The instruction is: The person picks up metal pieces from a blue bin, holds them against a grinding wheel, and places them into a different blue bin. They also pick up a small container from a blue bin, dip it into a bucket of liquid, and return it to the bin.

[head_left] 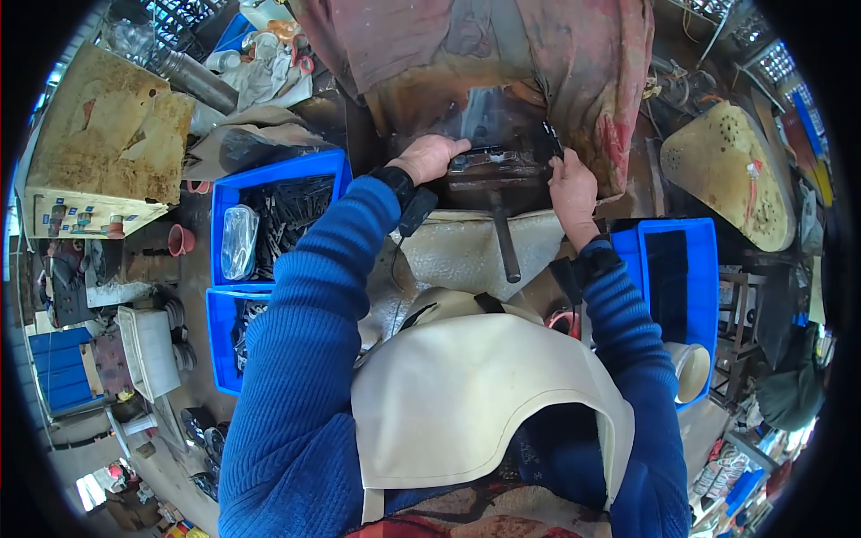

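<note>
Dark metal fixture (502, 169) crosswise, just right of nearer left fingers (459, 145), grip unclear; right fingers (558, 168) curled round black piece (551, 139).

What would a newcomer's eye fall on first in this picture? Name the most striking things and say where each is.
The broad cream apron stands out first, at lower centre between ribbed blue sleeves. Vivid blue bins flank the person, with dark pieces in the upper left one. At top centre, a stained reddish cloth drapes beyond the left hand and the right hand, which grips a slim dark object.
</note>
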`<state>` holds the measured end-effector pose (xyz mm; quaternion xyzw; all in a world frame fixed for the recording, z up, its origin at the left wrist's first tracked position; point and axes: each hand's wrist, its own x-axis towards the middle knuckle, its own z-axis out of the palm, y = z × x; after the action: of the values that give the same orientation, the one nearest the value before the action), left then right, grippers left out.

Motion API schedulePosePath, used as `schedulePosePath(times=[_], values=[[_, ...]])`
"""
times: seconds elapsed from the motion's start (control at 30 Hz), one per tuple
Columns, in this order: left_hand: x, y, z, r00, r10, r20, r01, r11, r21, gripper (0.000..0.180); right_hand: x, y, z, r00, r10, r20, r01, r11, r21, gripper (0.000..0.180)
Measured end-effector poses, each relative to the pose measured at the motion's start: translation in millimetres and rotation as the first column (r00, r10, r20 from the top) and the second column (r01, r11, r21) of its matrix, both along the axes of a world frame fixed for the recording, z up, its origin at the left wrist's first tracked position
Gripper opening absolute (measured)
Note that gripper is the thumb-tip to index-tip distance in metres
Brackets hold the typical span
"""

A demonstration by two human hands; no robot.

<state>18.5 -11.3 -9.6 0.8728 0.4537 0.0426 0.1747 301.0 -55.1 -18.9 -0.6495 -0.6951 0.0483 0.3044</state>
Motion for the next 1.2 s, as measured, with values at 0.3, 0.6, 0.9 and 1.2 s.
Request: schedulePosePath(times=[0.3,0.6,0.9,1.2], values=[[-10,2,2,0.999,-0.019,0.042,0.018,0.999,0.044,0.038,-9,1,15,0.997,-0.029,0.07,0.029,0.999,-0.013,0.012],[-12,0,16,0.996,-0.081,0.023,0.08,0.996,0.05,0.037,-12,1,18,0.995,-0.025,0.099,0.031,0.998,-0.06,0.014],[-31,-54,47,0.995,0.079,0.053,-0.088,0.976,0.201,0.036,-18,3,10,0.996,0.028,0.086,-0.024,0.999,-0.044,0.012],[26,-154,65,0.843,-0.43,0.323,0.22,0.824,0.522,0.032,-8,-7,7,0.987,0.051,0.153,-0.047,0.998,-0.035,0.011]])
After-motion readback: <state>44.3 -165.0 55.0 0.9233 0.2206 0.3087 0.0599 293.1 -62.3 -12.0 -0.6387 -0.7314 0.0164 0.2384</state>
